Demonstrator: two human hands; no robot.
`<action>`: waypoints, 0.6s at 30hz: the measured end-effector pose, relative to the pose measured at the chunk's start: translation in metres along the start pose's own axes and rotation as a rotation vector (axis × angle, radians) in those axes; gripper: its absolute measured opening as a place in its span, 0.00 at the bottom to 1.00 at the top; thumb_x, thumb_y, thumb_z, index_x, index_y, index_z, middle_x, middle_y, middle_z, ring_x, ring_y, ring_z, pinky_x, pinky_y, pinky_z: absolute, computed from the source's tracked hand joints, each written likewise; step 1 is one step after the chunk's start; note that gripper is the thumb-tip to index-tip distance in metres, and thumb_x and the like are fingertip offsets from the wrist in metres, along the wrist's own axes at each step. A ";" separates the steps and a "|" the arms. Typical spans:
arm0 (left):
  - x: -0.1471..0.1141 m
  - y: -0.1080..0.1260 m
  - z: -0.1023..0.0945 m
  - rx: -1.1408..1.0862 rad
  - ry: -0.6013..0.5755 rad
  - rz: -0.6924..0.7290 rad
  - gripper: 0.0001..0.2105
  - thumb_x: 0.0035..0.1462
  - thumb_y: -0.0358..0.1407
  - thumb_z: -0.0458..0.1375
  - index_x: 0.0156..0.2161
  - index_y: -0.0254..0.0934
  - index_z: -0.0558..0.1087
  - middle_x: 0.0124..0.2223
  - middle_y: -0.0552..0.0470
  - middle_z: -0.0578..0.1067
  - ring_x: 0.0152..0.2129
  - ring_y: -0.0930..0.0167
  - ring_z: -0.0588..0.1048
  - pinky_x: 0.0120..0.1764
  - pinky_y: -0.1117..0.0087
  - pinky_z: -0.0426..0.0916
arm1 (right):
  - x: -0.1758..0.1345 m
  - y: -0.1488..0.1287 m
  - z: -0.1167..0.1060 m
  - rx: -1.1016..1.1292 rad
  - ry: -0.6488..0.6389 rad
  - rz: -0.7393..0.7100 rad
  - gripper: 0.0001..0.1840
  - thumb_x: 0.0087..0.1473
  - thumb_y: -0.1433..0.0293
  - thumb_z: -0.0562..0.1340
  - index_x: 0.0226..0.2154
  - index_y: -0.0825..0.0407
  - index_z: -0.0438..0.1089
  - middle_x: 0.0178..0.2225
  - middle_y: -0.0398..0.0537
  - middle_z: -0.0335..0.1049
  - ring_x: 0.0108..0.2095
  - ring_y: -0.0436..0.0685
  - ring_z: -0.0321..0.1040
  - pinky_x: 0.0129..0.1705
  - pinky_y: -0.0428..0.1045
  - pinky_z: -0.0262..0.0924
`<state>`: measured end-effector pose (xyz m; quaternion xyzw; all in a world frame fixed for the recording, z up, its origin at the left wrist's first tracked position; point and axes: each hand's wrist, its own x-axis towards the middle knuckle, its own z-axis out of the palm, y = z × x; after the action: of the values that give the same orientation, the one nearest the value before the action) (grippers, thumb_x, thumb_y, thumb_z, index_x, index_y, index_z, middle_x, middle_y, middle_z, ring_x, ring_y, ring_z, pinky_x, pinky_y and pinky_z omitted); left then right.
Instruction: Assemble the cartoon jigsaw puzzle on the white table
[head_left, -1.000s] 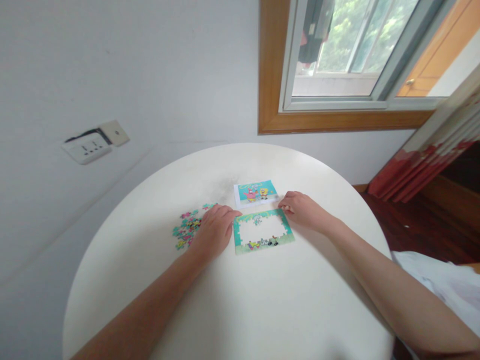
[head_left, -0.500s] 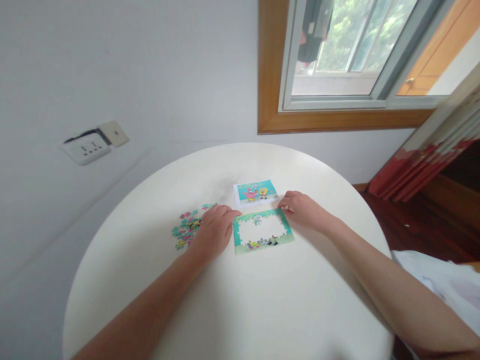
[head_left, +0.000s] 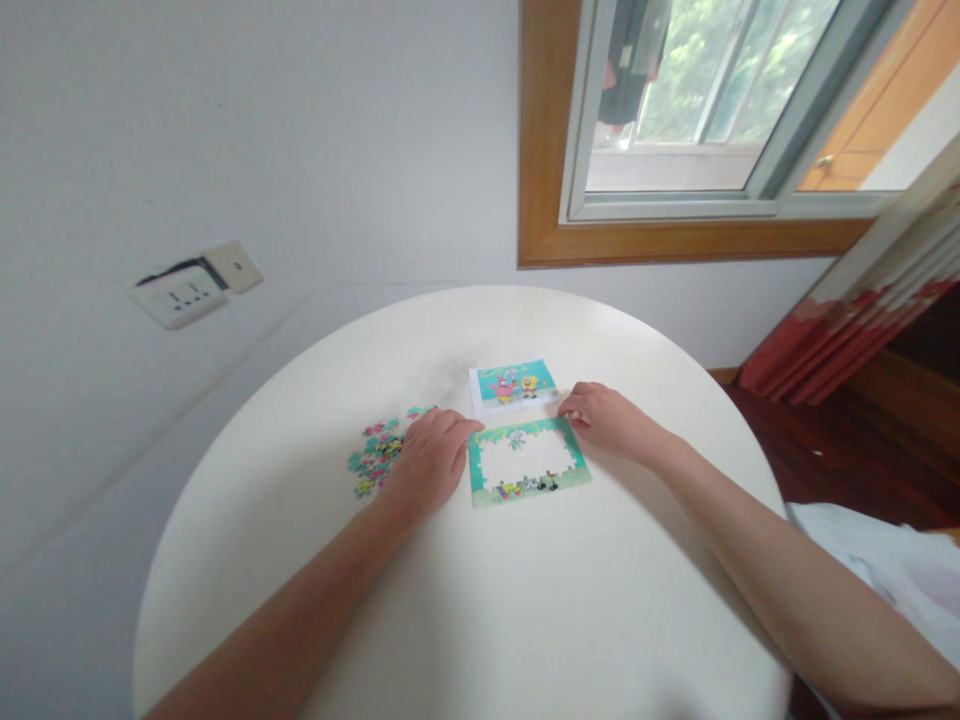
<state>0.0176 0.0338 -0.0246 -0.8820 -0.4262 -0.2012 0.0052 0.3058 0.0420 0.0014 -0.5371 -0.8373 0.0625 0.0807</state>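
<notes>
Though beyond puzzle frame (head_left: 532, 489), window (head_left: 796, 115) nearby.

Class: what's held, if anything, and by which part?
The left hand and right hand are at the far corners of the green rectangular puzzle frame; whether either grips anything cannot be told.

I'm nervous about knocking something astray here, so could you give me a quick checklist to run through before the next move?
1. Frame flat on the table: ok, well inside the edge.
2. Card picture side up: ok, lying just beyond the frame.
3. Whole heap of pieces in sight: cannot tell, the left hand blocks the view at its right side.
4. Left hand clear of the frame: not ok, its thumb is at the upper left corner.
5. Right hand free of any piece: cannot tell, its curled fingers hide the grip near the upper right corner.
</notes>
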 end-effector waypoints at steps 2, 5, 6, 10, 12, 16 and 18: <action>0.001 0.001 -0.002 0.002 -0.002 -0.008 0.15 0.57 0.25 0.49 0.46 0.37 0.72 0.41 0.46 0.72 0.41 0.63 0.68 0.49 0.58 0.62 | 0.000 0.000 0.000 0.003 -0.001 -0.002 0.16 0.53 0.78 0.56 0.39 0.51 0.76 0.40 0.52 0.71 0.43 0.58 0.67 0.47 0.49 0.58; 0.001 0.004 -0.007 0.016 -0.003 -0.025 0.15 0.56 0.25 0.49 0.46 0.37 0.72 0.41 0.46 0.72 0.41 0.63 0.68 0.47 0.58 0.63 | -0.001 0.001 0.000 0.010 -0.001 -0.002 0.16 0.53 0.78 0.56 0.39 0.51 0.75 0.40 0.52 0.71 0.43 0.58 0.67 0.47 0.49 0.58; 0.001 0.005 -0.008 0.020 -0.001 -0.030 0.15 0.56 0.24 0.49 0.45 0.37 0.72 0.41 0.46 0.72 0.41 0.63 0.68 0.47 0.58 0.63 | -0.001 0.001 0.000 0.012 -0.001 -0.002 0.16 0.53 0.78 0.56 0.40 0.51 0.75 0.40 0.52 0.71 0.43 0.58 0.67 0.47 0.49 0.58; 0.001 0.005 -0.011 0.028 0.019 -0.051 0.13 0.56 0.25 0.49 0.42 0.37 0.72 0.40 0.47 0.72 0.42 0.63 0.67 0.48 0.59 0.63 | -0.001 0.000 -0.001 0.021 -0.003 0.004 0.16 0.52 0.79 0.56 0.40 0.51 0.75 0.40 0.52 0.72 0.43 0.57 0.67 0.47 0.49 0.58; 0.001 0.004 -0.011 0.038 0.022 -0.055 0.12 0.56 0.25 0.50 0.41 0.37 0.73 0.40 0.47 0.72 0.42 0.63 0.67 0.47 0.59 0.63 | -0.001 -0.001 -0.001 0.025 -0.003 0.007 0.17 0.52 0.79 0.56 0.40 0.51 0.75 0.40 0.52 0.71 0.43 0.57 0.67 0.47 0.49 0.58; 0.001 0.003 -0.011 0.056 0.025 -0.064 0.11 0.56 0.25 0.50 0.38 0.37 0.74 0.38 0.48 0.72 0.40 0.63 0.67 0.46 0.60 0.63 | -0.002 -0.002 -0.002 0.028 -0.002 0.008 0.17 0.53 0.78 0.56 0.40 0.51 0.75 0.40 0.52 0.71 0.43 0.56 0.67 0.47 0.48 0.58; 0.001 0.004 -0.012 0.055 0.029 -0.069 0.11 0.57 0.25 0.51 0.38 0.37 0.74 0.38 0.48 0.72 0.40 0.64 0.68 0.46 0.60 0.63 | -0.002 -0.001 -0.002 0.029 -0.001 0.007 0.16 0.52 0.79 0.56 0.40 0.51 0.75 0.40 0.52 0.71 0.43 0.56 0.67 0.47 0.48 0.58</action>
<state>0.0177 0.0300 -0.0127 -0.8632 -0.4616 -0.2023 0.0286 0.3058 0.0399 0.0031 -0.5390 -0.8344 0.0750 0.0880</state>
